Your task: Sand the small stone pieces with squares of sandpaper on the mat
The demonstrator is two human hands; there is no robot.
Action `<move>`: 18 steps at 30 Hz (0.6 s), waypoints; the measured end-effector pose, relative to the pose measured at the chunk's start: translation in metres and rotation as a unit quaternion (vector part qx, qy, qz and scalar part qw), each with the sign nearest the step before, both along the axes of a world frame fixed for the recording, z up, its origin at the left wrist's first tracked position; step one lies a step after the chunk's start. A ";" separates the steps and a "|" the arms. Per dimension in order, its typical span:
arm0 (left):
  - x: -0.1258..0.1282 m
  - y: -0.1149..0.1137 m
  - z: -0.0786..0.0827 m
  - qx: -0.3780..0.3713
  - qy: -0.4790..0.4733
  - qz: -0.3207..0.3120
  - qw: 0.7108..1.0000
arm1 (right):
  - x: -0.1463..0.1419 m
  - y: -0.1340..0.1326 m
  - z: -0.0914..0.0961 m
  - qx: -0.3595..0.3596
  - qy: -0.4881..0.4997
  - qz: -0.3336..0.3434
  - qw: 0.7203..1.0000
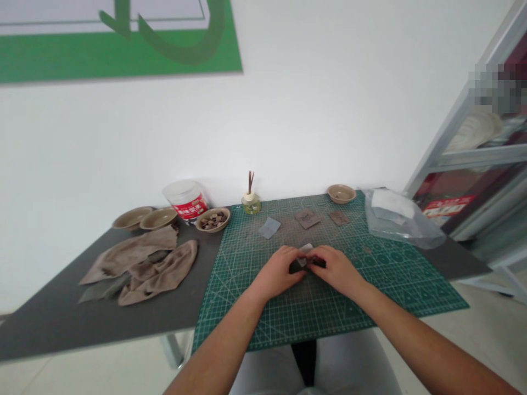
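Note:
My left hand (278, 272) and my right hand (334, 267) meet over the green cutting mat (247, 296), fingertips close together in a pinch. Between them pokes up a small whitish piece (304, 251), thin like a sheet or little bag. A dark brown bit (316, 260) shows by the right fingers; its kind is hidden by the hands. Just beyond, on the mat, lie a pale grey-blue square (269, 227), a brown square (307, 219) and a smaller brown piece (338, 218), all flat.
Brown cloths (160, 274) lie crumpled on the dark table (173, 318) at left. Behind them stand two bowls (158, 218), a jar with red label (187, 203) and a bowl of small chunks (213, 220). A reed diffuser (251, 203), another bowl (341, 193) and a clear plastic bag (415, 233) stand farther right.

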State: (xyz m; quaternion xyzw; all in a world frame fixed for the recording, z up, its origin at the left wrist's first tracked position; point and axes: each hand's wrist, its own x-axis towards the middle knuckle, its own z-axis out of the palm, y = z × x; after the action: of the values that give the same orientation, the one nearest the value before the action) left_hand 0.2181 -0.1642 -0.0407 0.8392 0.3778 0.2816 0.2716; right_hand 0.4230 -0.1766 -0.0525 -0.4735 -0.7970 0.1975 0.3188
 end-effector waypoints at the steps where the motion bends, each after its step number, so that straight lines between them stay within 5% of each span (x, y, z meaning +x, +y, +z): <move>1: 0.001 0.001 -0.001 0.009 0.008 -0.003 1.000 | 0.001 0.000 -0.001 -0.002 -0.003 0.002 1.000; 18: -0.001 0.002 -0.006 0.042 0.059 0.064 0.995 | -0.003 0.011 -0.006 0.051 -0.045 0.017 0.998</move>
State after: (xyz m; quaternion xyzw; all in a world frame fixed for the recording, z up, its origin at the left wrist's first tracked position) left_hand 0.2169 -0.1625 -0.0464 0.8393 0.4336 0.2639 0.1950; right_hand 0.4196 -0.1655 -0.0589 -0.4518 -0.8273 0.1402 0.3029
